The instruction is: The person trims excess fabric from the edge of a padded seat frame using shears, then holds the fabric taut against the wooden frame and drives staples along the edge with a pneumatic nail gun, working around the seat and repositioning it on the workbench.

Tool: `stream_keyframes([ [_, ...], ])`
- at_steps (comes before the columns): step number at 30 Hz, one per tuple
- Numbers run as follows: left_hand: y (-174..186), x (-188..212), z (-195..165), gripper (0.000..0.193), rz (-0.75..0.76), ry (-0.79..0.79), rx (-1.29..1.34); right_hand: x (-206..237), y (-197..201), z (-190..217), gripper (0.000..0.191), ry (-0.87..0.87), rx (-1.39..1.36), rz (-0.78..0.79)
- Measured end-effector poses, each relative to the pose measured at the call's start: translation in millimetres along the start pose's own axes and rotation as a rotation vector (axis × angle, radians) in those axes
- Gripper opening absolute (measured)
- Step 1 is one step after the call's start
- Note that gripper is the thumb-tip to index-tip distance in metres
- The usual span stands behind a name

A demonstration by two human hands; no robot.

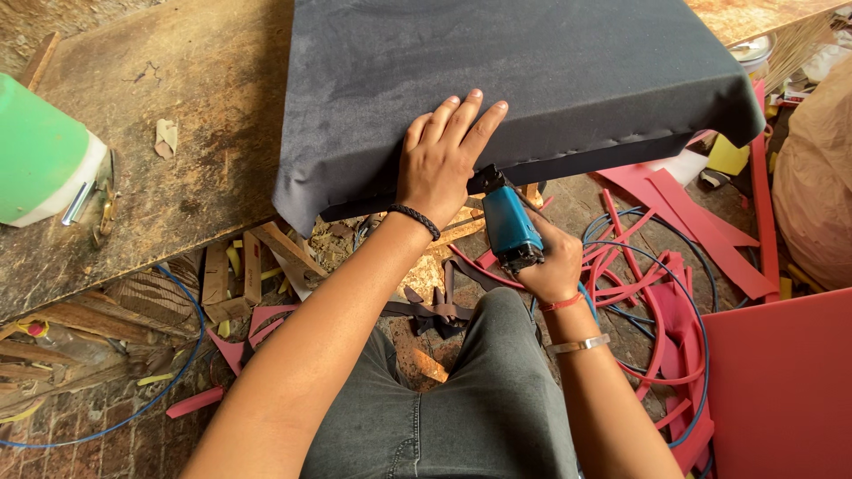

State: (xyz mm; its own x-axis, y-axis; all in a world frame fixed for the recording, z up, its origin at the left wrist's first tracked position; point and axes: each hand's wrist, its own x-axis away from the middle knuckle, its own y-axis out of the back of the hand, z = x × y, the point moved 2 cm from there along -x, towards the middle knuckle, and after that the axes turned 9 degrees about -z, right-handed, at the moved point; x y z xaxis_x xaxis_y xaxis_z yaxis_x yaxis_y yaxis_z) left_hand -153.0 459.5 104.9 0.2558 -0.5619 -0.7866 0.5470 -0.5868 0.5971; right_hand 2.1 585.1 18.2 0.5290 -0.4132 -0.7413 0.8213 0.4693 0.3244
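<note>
Left hand (441,164) flat on grey cushion (524,80), right hand (552,262) gripping blue stapler (510,229)

Both forearms are bare, with no sleeves in view. The left hand (441,164) carries a dark braided band (414,219) at the wrist; the right hand (552,266) carries a thin red thread (562,303) at the wrist and a silver metal bangle (579,344) further up the forearm. The legs are covered by grey-green denim trousers (470,399) with visible seam stitching and a pocket edge.
</note>
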Motion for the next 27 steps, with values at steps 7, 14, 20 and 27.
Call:
stream_keyframes([
  [7,10.1,-1.9,10.8,0.083,0.06,-0.049,0.056,-4.5,3.7,2.4,0.056,-0.054,0.097,0.083],
  [14,14.8,-9.4,12.5,0.079,0.063,-0.02,0.141,-5.9,9.7,9.2,0.063,0.026,0.176,0.119],
  [20,15.7,-11.8,19.2,0.072,0.039,0.033,0.241,-11.1,0.1,21.5,0.066,-0.009,0.262,0.209],
  [27,22.6,-10.8,22.4,0.074,0.069,0.042,0.29,8.2,4.7,14.1,0.055,0.033,0.185,0.107],
])
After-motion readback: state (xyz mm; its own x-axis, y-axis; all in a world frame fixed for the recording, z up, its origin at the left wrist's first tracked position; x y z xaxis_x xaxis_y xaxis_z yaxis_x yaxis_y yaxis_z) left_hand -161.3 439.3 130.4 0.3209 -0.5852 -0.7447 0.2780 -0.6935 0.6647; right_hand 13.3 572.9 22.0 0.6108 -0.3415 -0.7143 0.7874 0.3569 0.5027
